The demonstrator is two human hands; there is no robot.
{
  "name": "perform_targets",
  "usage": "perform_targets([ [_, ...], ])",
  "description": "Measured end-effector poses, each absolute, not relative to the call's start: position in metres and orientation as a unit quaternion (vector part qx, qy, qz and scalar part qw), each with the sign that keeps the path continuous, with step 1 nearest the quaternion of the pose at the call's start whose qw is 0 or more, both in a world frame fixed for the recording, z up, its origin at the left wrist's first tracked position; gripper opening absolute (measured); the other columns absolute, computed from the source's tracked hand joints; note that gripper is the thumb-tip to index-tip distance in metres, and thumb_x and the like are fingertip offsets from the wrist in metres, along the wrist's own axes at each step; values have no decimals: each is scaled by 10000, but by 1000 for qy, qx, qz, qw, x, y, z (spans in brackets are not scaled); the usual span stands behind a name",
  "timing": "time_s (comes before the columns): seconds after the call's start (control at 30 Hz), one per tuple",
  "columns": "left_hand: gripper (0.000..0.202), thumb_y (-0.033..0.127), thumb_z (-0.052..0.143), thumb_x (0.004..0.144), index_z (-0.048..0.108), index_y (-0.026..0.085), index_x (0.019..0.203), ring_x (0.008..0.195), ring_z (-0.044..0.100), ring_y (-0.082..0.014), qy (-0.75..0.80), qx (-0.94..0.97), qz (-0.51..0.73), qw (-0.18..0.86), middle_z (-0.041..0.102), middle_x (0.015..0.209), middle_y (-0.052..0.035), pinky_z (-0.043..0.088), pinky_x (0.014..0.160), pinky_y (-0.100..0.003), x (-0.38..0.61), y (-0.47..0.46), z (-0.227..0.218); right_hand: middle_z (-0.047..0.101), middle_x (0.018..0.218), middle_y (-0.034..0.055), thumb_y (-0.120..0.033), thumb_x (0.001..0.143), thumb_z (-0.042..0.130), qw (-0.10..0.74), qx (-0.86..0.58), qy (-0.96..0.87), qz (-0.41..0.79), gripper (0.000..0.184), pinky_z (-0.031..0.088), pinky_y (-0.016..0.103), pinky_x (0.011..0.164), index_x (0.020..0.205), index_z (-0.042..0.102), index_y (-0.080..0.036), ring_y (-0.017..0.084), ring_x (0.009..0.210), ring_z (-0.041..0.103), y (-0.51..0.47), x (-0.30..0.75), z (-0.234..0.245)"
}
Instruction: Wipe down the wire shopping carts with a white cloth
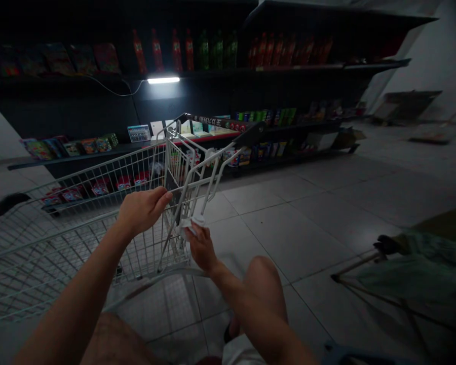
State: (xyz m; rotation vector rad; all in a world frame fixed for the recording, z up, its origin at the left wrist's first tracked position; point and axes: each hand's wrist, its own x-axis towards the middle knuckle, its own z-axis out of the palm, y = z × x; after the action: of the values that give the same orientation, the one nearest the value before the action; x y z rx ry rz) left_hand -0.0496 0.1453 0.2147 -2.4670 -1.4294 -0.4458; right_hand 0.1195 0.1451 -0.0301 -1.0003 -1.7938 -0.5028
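Shopping cart (137, 170) of white wire stands on a tiled floor (289, 228), its long axis angled away from the camera toward dark shelves (76, 80), with a black handle (247, 133) at the far end. Beyond the cart, the shelves carry red and green bottles (177, 50) and snack packs (70, 147), lit by a strip lamp (163, 80). Right of the cart, green cloth (410, 268) drapes a folding frame (365, 271). The thin wire walls suggest a light, stiff basket, not fragile, best taken by its top rail (61, 232) or the handle. The person's left hand (142, 210) lies over that rail at the cart's near side, fingers curled round it in a firm grasp. The right hand (201, 248), lower and just beside the cart's near corner, has its fingers (194, 234) closed on a small white piece (193, 223); whether paper or plastic cannot be told. A bare knee (264, 279) shows below the cart.
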Motion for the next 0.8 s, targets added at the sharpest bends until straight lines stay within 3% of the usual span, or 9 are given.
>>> perform_targets([
  [0.1, 629, 613, 136, 967, 605, 207, 864, 649, 628, -216, -484, -853, -156, 117, 698, 736, -54, 285, 563, -293, -51, 145, 214, 637, 1209, 148, -79, 921, 430, 514, -349, -765, -171, 428, 462, 363, 963, 1305, 607, -144, 208, 1192, 558, 132, 122, -38],
  [0.2, 670, 666, 126, 938, 599, 197, 867, 626, 610, -219, -474, -859, -153, 122, 676, 709, -63, 268, 554, -294, -52, 143, 215, 582, 1316, 133, -128, 917, 406, 553, -362, -739, -132, 510, 459, 409, 988, 1411, 521, -182, 234, 1243, 539, 126, 131, 14],
  [0.3, 691, 681, 110, 923, 596, 191, 881, 628, 609, -224, -465, -864, -155, 118, 668, 704, -68, 270, 555, -295, -52, 143, 216, 448, 1456, 134, -121, 900, 408, 575, -404, -689, -177, 577, 417, 462, 1078, 1469, 453, -201, 279, 1358, 437, 137, 131, 70],
  [0.37, 680, 664, 109, 926, 596, 190, 888, 639, 615, -225, -464, -865, -154, 115, 679, 724, -74, 273, 556, -297, -52, 142, 216, 414, 1463, 152, -107, 893, 417, 561, -439, -672, -200, 597, 406, 475, 1103, 1485, 424, -183, 294, 1375, 399, 149, 120, 77],
  [0.53, 632, 638, 147, 932, 596, 195, 897, 657, 624, -230, -469, -862, -150, 123, 698, 754, -78, 251, 551, -300, -50, 144, 215, 474, 1374, 184, -140, 908, 448, 510, -456, -712, -161, 570, 434, 501, 1099, 1476, 416, -151, 296, 1323, 434, 158, 81, -21],
  [0.67, 643, 688, 164, 913, 573, 196, 846, 659, 617, -230, -472, -860, -152, 120, 690, 743, -75, 236, 550, -300, -50, 144, 215, 591, 1253, 152, -77, 907, 460, 473, -406, -771, -131, 462, 472, 477, 1062, 1343, 573, -186, 259, 1270, 504, 157, 69, -106],
  [0.8, 667, 696, 143, 911, 580, 194, 870, 654, 613, -228, -470, -863, -152, 108, 681, 741, -73, 255, 559, -299, -52, 143, 215, 665, 1170, 93, -62, 887, 529, 415, -312, -839, -161, 375, 535, 363, 942, 1214, 662, -188, 193, 1074, 598, 152, 77, -132],
])
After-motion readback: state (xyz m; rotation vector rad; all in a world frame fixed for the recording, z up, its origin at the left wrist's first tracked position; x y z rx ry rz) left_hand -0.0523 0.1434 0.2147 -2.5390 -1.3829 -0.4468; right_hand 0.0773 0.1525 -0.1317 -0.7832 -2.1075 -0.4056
